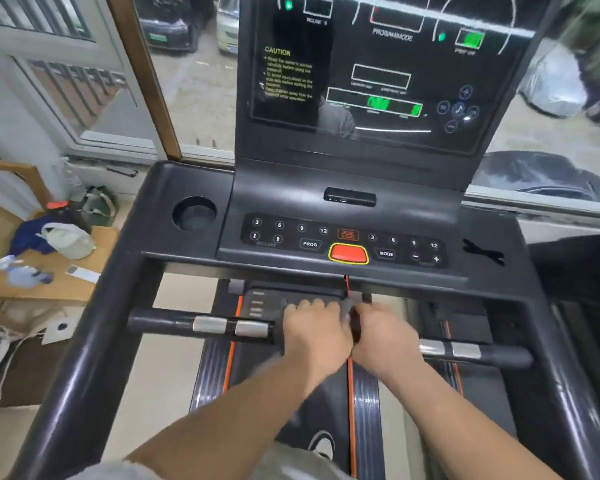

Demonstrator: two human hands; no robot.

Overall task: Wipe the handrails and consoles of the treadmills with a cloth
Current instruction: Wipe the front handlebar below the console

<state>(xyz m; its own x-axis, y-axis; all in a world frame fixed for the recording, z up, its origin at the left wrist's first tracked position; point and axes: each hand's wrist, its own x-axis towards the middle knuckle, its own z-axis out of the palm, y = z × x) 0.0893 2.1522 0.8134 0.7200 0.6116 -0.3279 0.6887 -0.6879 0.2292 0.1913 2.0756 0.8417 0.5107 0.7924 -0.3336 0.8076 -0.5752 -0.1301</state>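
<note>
Left hand [314, 329] grips handrail [160, 320]; right hand [385, 337] (blurred) beside red cord [347, 285].

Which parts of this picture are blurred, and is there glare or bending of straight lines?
Head view: the left hand and right hand are smeared by motion blur, so their grip is unclear; the keypad is readable; the display carries glare streaks and a reflection; the wide lens bows the side rail.
</note>
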